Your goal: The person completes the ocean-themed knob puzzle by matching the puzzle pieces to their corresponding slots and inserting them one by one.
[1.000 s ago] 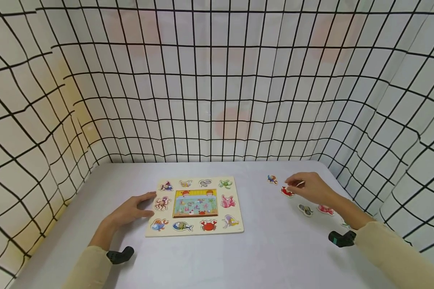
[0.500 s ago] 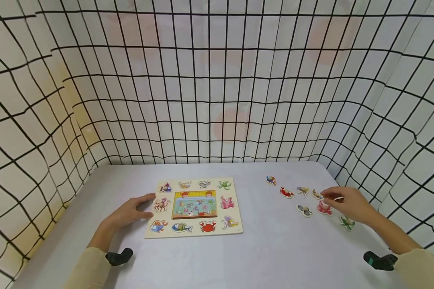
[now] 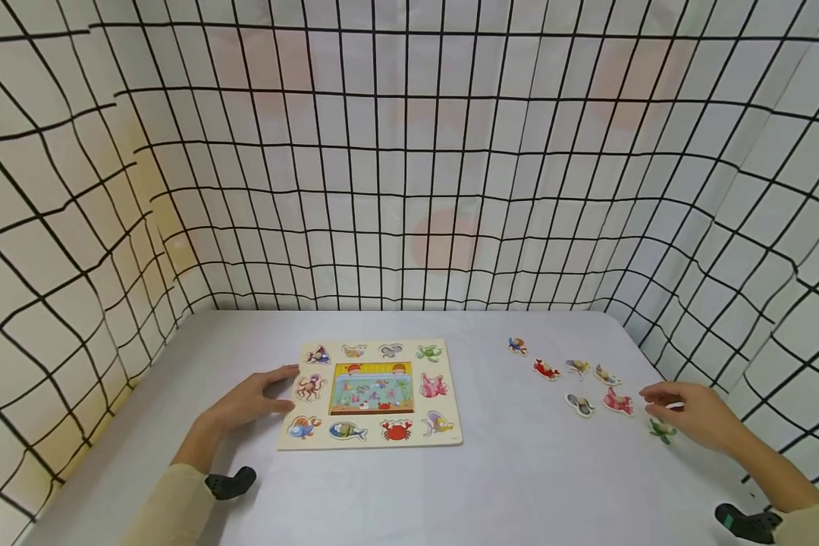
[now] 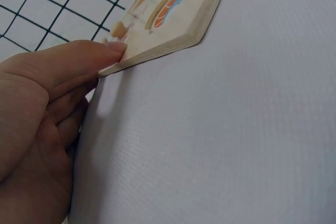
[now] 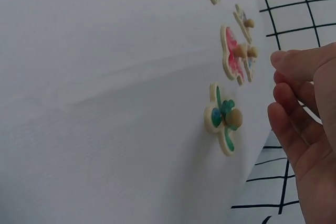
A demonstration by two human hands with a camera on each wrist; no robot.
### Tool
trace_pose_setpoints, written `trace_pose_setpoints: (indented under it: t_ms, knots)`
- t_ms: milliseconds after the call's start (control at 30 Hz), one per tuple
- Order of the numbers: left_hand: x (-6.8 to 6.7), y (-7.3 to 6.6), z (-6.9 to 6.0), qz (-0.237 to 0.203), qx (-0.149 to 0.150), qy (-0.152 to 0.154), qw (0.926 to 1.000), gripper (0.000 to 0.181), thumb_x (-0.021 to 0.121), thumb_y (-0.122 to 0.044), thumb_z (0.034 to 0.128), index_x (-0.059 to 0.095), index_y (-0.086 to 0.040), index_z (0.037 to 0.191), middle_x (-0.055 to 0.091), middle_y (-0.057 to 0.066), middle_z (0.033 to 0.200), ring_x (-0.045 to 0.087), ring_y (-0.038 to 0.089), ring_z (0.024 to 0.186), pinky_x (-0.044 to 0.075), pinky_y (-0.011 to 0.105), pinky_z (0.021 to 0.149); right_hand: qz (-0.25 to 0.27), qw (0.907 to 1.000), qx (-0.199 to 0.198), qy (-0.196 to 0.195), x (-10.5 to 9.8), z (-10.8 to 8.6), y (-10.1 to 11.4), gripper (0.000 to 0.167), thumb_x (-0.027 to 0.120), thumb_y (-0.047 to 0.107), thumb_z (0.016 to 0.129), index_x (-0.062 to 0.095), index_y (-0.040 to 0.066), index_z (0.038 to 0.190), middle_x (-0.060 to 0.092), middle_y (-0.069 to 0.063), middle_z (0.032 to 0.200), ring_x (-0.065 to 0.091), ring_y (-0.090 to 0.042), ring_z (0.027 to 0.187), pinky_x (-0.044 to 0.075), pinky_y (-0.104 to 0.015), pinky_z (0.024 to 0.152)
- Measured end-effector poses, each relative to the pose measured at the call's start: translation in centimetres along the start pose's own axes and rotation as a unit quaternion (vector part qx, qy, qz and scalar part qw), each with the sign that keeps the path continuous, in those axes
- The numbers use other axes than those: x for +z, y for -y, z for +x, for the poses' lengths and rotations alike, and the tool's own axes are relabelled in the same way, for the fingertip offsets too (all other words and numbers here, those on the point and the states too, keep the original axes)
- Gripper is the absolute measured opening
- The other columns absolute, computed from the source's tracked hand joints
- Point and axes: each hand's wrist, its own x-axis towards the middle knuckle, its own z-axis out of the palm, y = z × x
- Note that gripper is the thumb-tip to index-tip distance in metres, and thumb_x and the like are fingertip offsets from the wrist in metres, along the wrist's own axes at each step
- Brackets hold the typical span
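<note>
Head view faces forward-down over counter (image 3: 491,485); close wrist views share its board (image 3: 374,440) (left), green piece (image 3: 663,431) (right).

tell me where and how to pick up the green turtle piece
Likely best pinched by its round beige knob, from above and the right: the green turtle piece lies flat on the table, the knob stands up from its face, and the pink piece lies to its left.

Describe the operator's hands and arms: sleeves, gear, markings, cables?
No glove on the left hand or right hand. Left sleeve and right sleeve are plain beige, ending short of the hands. Each cuff has a black, bent, round-ended unit: left unit, right unit. The right one shows a small green patch. No cables visible.
</note>
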Motion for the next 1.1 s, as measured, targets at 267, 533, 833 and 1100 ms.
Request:
trace_pose_setpoints:
  t_ms: [267, 533, 833, 1100]
  knots:
    - [0.1, -0.2, 0.0, 0.004, 0.028, 0.004, 0.9996, 0.074, 0.082, -0.024, 0.0883, 0.051, -0.008, 0.153, 0.034, 0.018, 0.164, 0.016, 0.047, 0.153, 0.011, 0.068, 0.119, -0.001, 0.9963, 0.080, 0.031, 1.8, -1.9, -2.3, 0.019, 0.079, 0.012, 0.090, 0.076, 0.001, 0.106, 0.073, 0.001, 0.092, 0.065, -0.007, 0.079, 0.057, -0.025, 0.068]
    - [0.0, -0.1, 0.0, 0.013, 0.022, 0.000, 0.9997, 0.073, 0.082, -0.024, 0.0882, 0.051, -0.010, 0.153, 0.034, 0.018, 0.164, 0.017, 0.047, 0.153, 0.013, 0.068, 0.119, -0.001, 0.9937, 0.112, 0.008, 2.0, -2.8, -2.4, 0.015, 0.080, 0.019, 0.091, 0.078, 0.006, 0.098, 0.074, -0.002, 0.093, 0.067, -0.013, 0.082, 0.057, -0.025, 0.067]
    - [0.1, -0.2, 0.1, 0.018, 0.019, -0.002, 0.9997, 0.073, 0.082, -0.023, 0.0882, 0.052, -0.010, 0.153, 0.034, 0.019, 0.164, 0.018, 0.047, 0.152, 0.013, 0.068, 0.119, -0.005, 0.9939, 0.110, 0.010, 1.3, -2.6, -1.8, 0.011, 0.082, 0.015, 0.089, 0.080, 0.007, 0.096, 0.075, -0.011, 0.100, 0.070, -0.024, 0.085, 0.055, -0.023, 0.063]
    - [0.0, 0.1, 0.2, 0.018, 0.027, -0.001, 0.9995, 0.073, 0.082, -0.023, 0.0887, 0.051, -0.009, 0.153, 0.033, 0.019, 0.164, 0.016, 0.047, 0.153, 0.012, 0.069, 0.119, 0.008, 0.9972, 0.061, -0.044, 0.6, -0.5, 1.0, 0.014, 0.085, 0.011, 0.087, 0.079, 0.004, 0.096, 0.075, -0.007, 0.094, 0.069, -0.012, 0.081, 0.057, -0.020, 0.065]
